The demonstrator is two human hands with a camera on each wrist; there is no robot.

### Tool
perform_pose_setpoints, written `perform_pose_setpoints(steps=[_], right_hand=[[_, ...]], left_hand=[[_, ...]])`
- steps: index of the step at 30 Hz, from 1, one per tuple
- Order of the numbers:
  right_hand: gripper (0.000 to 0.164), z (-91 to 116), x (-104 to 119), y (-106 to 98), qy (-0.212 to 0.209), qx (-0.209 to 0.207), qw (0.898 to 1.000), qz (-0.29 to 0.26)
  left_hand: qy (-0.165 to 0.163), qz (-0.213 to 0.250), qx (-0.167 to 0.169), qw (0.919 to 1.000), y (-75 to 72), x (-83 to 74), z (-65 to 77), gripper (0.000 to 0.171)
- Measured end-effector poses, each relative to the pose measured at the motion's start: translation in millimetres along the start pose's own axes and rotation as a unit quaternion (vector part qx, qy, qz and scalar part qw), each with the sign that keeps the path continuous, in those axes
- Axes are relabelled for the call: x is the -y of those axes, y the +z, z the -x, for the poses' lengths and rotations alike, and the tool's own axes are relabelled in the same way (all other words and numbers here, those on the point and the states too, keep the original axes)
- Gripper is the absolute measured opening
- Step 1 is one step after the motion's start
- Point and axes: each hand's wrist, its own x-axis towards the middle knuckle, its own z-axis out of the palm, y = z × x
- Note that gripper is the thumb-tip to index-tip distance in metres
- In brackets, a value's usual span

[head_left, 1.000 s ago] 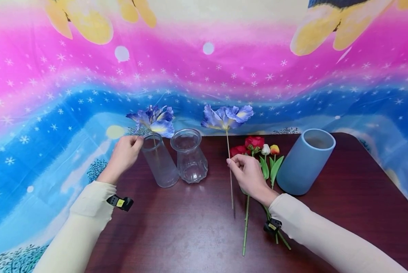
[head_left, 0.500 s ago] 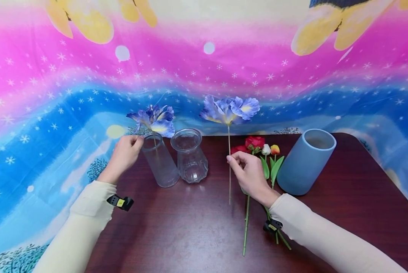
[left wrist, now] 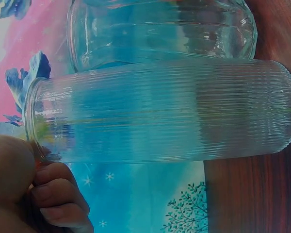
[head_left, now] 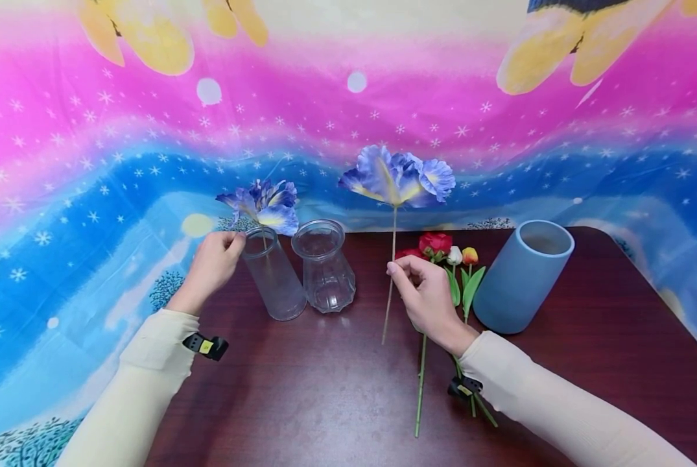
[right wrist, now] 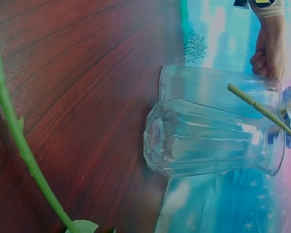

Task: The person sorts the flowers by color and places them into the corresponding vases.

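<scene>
My left hand (head_left: pixel 214 263) pinches the rim of a tall ribbed glass vase (head_left: pixel 281 288); in the left wrist view the curled fingers sit at the rim of the ribbed vase (left wrist: pixel 136 116). One blue-violet artificial iris (head_left: pixel 269 207) stands in that vase, its bloom above the rim. To the right, my right hand (head_left: pixel 426 298) pinches the stem of a second blue-violet iris (head_left: pixel 397 181) between thumb and fingers. This iris is upright, bloom up, its lower stem end free above the table. The right wrist view shows that stem end (right wrist: pixel 254 104) overlapping the glass vases.
A flared, faceted glass vase (head_left: pixel 329 279) stands right beside the ribbed one. Red flowers (head_left: pixel 436 244), a white tulip (head_left: pixel 454 255) and an orange-yellow tulip (head_left: pixel 469 255) lie under and behind my right hand. A blue-grey vase (head_left: pixel 520 279) stands farther right on the dark wooden table (head_left: pixel 325 402).
The iris in my right hand has risen, its bloom higher and its stem end now tilted slightly left. My left hand and the ribbed vase have stayed put.
</scene>
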Motion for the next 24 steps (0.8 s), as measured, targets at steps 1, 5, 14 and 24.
perform_pose_setpoints(steps=[1, 5, 14, 24], right_hand=[[0.015, 0.0, 0.7, 0.2, -0.002, -0.002, 1.000, -0.007], [0.013, -0.9, 3.7, 1.1, -0.012, -0.012, 1.000, -0.026], [0.013, -2.9, 9.9, 2.5, -0.024, -0.019, 0.998, -0.049], [0.014, -4.8, 21.2, 5.1, -0.055, -0.032, 0.995, -0.081]], left_hand=[[0.000, 0.000, 0.000, 1.0000, -0.1, 0.1, 0.0, 0.051], [0.002, 0.001, 0.001, 1.0000, -0.6, 0.1, 0.4, 0.051], [-0.001, 0.005, 0.005, 1.0000, -1.0, -1.4, 1.7, 0.051], [-0.005, 0.005, 0.004, 1.0000, -1.2, -1.7, 1.4, 0.050]])
